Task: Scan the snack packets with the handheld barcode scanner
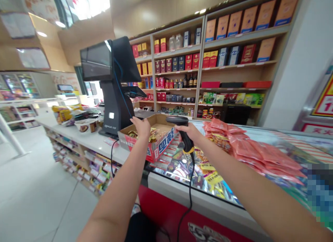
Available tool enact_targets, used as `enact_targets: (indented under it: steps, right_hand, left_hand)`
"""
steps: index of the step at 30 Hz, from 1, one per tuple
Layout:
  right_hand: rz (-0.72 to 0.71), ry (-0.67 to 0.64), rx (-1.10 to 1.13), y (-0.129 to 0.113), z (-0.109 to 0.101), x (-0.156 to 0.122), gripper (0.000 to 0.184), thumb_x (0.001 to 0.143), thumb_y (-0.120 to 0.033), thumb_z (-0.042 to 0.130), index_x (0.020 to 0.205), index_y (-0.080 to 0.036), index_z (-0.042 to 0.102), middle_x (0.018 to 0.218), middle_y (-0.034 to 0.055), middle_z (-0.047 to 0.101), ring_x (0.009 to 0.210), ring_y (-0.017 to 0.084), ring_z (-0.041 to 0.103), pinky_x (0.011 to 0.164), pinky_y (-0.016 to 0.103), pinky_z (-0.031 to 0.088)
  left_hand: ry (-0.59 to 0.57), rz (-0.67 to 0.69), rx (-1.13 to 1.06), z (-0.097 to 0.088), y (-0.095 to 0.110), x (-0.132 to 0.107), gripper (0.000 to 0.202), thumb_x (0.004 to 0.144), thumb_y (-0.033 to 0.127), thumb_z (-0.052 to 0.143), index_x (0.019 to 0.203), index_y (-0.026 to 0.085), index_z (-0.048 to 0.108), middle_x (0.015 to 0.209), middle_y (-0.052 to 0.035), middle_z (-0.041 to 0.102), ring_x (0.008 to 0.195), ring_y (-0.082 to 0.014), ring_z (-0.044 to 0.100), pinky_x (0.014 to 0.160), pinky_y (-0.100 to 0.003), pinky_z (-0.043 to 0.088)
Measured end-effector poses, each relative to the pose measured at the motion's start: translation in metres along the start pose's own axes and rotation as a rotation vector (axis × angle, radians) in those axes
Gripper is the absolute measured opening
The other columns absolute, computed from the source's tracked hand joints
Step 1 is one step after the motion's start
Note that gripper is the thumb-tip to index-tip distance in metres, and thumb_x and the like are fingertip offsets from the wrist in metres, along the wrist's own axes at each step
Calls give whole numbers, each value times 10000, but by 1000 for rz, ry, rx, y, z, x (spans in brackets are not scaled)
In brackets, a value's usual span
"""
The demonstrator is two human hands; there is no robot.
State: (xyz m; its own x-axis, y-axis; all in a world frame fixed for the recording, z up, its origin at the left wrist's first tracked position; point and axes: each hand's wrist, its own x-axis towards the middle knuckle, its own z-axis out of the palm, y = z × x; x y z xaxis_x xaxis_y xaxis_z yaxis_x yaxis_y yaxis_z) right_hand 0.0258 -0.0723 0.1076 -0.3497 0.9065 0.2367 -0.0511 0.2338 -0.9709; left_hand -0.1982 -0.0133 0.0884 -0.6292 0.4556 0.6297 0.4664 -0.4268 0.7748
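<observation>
My right hand [191,132] is wrapped round the handle of a black barcode scanner [177,121] with a yellow band near its cable end. The scanner's head points left, over the right side of an open cardboard box [162,144] with red and white printing. Small gold-wrapped packets [154,135] lie inside this box. My left hand [142,126] is above the box's left part, its fingers stretched toward the cash register and nothing visible in them. The wrist hides some of the box's contents.
A black cash register [114,106] stands behind the box on the white counter [106,150]. Orange-pink packets [262,153] are piled on the glass case at right. The scanner's cable [191,186] hangs over the front edge. Shelves of boxed goods [178,63] line the back wall.
</observation>
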Motion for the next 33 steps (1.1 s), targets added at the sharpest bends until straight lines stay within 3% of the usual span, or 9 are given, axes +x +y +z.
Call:
enact_targets:
  steps: [4, 7, 9, 13, 15, 18, 21, 26, 33]
  right_hand:
    - [36, 82, -2, 11, -24, -12, 184, 700, -328, 646, 647, -156, 610, 416, 19, 588, 347, 142, 540, 375, 239, 449]
    - [48, 172, -13, 20, -50, -23, 186, 705, -332, 643, 669, -152, 612, 423, 24, 591, 351, 144, 542, 371, 237, 435]
    - [22, 215, -2, 25, -69, -31, 185, 699, -332, 653, 676, -155, 605, 428, 21, 593, 355, 141, 541, 379, 236, 433]
    - [-30, 293, 16, 36, -106, -48, 198, 696, -353, 661, 715, -164, 608, 461, 13, 609, 364, 142, 543, 377, 243, 420]
    - [-30, 341, 11, 42, -122, -56, 195, 689, -355, 666, 715, -171, 608, 476, 9, 616, 373, 147, 553, 390, 253, 431]
    - [-15, 403, 10, 51, -137, -66, 206, 672, -367, 674, 677, -173, 604, 464, 11, 608, 380, 154, 564, 412, 264, 445]
    - [12, 447, 14, 55, -142, -72, 229, 651, -380, 683, 641, -168, 597, 459, 22, 612, 369, 154, 557, 400, 264, 428]
    - [48, 404, -21, 57, -134, -74, 233, 658, -390, 666, 620, -174, 589, 397, 16, 582, 344, 148, 524, 391, 262, 405]
    - [56, 353, -91, 60, -124, -73, 212, 658, -375, 656, 607, -178, 593, 368, 16, 563, 331, 147, 498, 398, 265, 385]
  left_hand:
    - [-43, 73, -28, 5, 30, -36, 615, 824, 147, 492, 1403, 34, 318, 1560, -252, 85, 1465, -277, 82, 1182, -414, 130]
    - [-170, 244, -119, 25, 49, -70, 527, 836, 158, 501, 1356, 145, 414, 1567, -160, 156, 1456, -250, 150, 1171, -400, 194]
    - [-291, 314, -153, 46, 53, -92, 431, 821, 151, 528, 1252, 166, 522, 1507, -141, 308, 1414, -247, 271, 1138, -390, 276]
    - [-700, 265, 7, 96, 40, -134, 121, 718, 200, 675, 832, 168, 653, 981, -121, 672, 1015, -267, 623, 910, -374, 480]
    - [-902, 238, 136, 117, 29, -151, 205, 612, 292, 775, 683, 188, 613, 706, -65, 653, 775, -251, 651, 735, -329, 511]
    - [-1135, 349, 170, 135, 16, -167, 373, 443, 376, 857, 643, 216, 586, 592, -8, 603, 620, -204, 615, 586, -257, 466]
    - [-1265, 408, 141, 136, 11, -171, 459, 368, 373, 879, 705, 211, 613, 633, -8, 620, 579, -188, 597, 540, -251, 440]
    - [-1278, 339, 75, 124, 9, -170, 580, 365, 309, 883, 874, 197, 629, 655, 7, 631, 550, -171, 588, 496, -236, 409]
    - [-1399, 225, -46, 125, -2, -162, 288, 419, 255, 852, 552, 176, 609, 477, 48, 554, 400, -94, 481, 391, -198, 331]
